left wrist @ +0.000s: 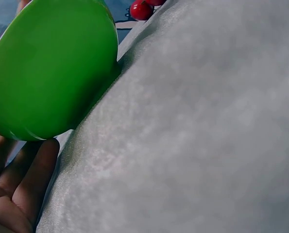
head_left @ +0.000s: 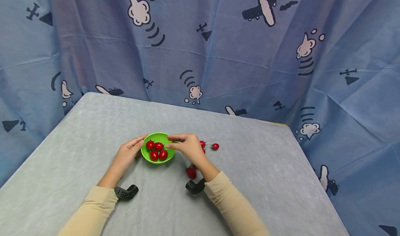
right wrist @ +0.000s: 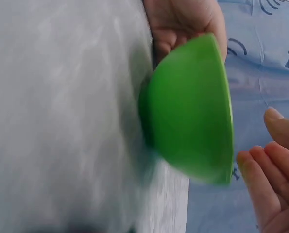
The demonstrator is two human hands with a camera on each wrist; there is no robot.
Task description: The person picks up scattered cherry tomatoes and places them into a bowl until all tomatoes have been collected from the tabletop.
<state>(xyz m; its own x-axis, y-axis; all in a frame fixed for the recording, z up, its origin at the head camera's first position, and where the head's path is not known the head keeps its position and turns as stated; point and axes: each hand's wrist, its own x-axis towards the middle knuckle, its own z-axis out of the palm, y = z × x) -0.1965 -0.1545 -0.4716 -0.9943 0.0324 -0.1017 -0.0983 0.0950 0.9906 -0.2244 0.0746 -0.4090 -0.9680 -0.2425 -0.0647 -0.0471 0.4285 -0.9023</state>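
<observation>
A green bowl point(head_left: 158, 162) stands on the table with several small red tomatoes point(head_left: 163, 155) inside. My left hand point(head_left: 127, 154) is at the bowl's left side; its extended fingertips touch the outer wall, as the left wrist view shows at the green bowl point(left wrist: 52, 73). Over the opposite rim hovers my right hand point(head_left: 189, 147), thumb and fingers spread apart with nothing between them. In the right wrist view, that right hand point(right wrist: 275, 179) appears beside the rim of the bowl point(right wrist: 193, 111).
Right of the bowl lie a small tomato point(head_left: 215, 146) and other red fruit partly hidden behind my right hand. Nearer to me is a dark red strawberry point(head_left: 191, 172). A pale cloth covers the table point(head_left: 265, 180); a blue patterned curtain point(head_left: 175, 55) hangs behind it.
</observation>
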